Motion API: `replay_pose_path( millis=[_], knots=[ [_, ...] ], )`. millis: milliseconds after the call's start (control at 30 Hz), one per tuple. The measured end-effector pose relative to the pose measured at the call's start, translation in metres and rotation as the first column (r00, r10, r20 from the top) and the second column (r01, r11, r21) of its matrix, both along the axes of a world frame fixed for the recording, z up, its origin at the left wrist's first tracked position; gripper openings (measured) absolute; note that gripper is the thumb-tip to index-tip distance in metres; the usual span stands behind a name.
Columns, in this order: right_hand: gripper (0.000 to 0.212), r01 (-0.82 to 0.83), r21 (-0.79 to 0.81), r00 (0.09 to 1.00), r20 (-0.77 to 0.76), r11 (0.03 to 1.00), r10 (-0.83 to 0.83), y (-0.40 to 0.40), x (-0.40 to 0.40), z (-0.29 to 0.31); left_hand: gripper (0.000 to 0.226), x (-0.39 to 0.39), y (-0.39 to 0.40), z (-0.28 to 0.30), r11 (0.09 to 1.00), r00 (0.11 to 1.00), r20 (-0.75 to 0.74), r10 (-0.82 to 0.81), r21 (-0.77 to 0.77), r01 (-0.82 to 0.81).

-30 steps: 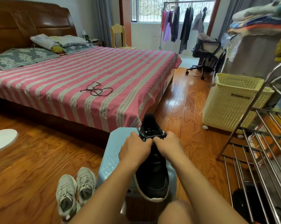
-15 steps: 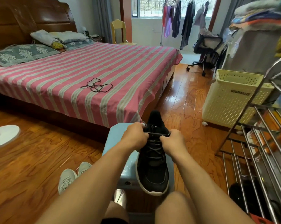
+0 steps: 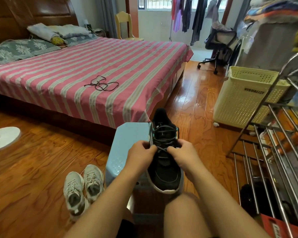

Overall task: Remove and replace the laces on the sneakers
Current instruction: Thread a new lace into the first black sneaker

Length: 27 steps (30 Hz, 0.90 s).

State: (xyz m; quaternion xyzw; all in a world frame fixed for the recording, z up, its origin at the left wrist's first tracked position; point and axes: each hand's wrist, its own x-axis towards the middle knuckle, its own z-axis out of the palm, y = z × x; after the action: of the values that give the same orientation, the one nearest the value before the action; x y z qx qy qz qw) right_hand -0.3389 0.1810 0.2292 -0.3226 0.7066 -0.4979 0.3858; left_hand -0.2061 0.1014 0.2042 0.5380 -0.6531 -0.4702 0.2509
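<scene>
Shiny wooden floor [image 3: 33, 169] fills the room, and a big bed [image 3: 93, 66] with a pink and grey striped sheet stands on the far left. On that sheet lies a loose dark lace [image 3: 102, 84], all in loops, well apart from the hands.

Near the middle is a light blue stool [image 3: 126, 143]. A black sneaker [image 3: 163, 169] rests on the right side of the stool, with its toe pointing near and its heel far. Dark laces [image 3: 163, 134] cross over the top of it.

The left hand [image 3: 139, 156] is curled and pinches a lace on the left side of the sneaker. The right hand [image 3: 182, 156] is curled too and pinches a lace on the right side. The two hands are just beside each other over the shoe's middle.

On the floor, left of the stool, sits a pair of grey sneakers [image 3: 83, 188], side by side. A pale yellow basket [image 3: 242, 98] stands far right, next to a metal rack [image 3: 273, 152].
</scene>
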Motion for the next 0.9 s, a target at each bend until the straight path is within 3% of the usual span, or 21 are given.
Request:
replay_pose_path(
  millis=[67, 200, 300, 467, 700, 800, 900],
  knots=[
    [0.013, 0.117, 0.054, 0.991, -0.070, 0.992, -0.113, -0.011, 0.006, -0.002, 0.022, -0.008, 0.001, 0.009, 1.000, 0.996, 0.082, 0.019, -0.026, -0.017],
    [0.020, 0.278, 0.094, 0.959, -0.089, 0.956, -0.270, -0.021, 0.014, -0.005, 0.031, -0.015, 0.005, 0.014, 0.999, 0.989, 0.148, 0.028, -0.032, -0.024],
    [0.015, 0.278, 0.104, 0.951, -0.173, 0.955, -0.258, -0.021, 0.017, -0.010, 0.040, -0.018, 0.007, 0.013, 0.998, 0.976, 0.217, 0.024, -0.059, -0.012],
    [0.008, 0.236, 0.153, 0.934, -0.309, 0.959, -0.181, -0.021, 0.010, -0.004, 0.034, -0.025, 0.010, 0.022, 0.989, 0.941, 0.328, 0.081, -0.145, -0.035],
    [0.016, 0.210, 0.171, 0.785, -0.616, 0.963, -0.062, -0.019, 0.008, 0.005, 0.011, -0.027, 0.000, 0.042, 0.969, 0.880, 0.474, -0.036, -0.199, 0.146],
    [0.017, 0.149, 0.168, 0.801, -0.598, 0.974, -0.020, -0.024, 0.005, 0.007, 0.010, -0.020, -0.011, 0.046, 0.979, 0.890, 0.452, -0.059, -0.146, 0.140],
    [0.018, 0.078, 0.146, 0.840, -0.543, 0.986, 0.014, -0.021, 0.004, 0.008, 0.010, -0.008, -0.025, 0.042, 0.992, 0.954, 0.282, -0.100, -0.047, 0.118]
  ],
)
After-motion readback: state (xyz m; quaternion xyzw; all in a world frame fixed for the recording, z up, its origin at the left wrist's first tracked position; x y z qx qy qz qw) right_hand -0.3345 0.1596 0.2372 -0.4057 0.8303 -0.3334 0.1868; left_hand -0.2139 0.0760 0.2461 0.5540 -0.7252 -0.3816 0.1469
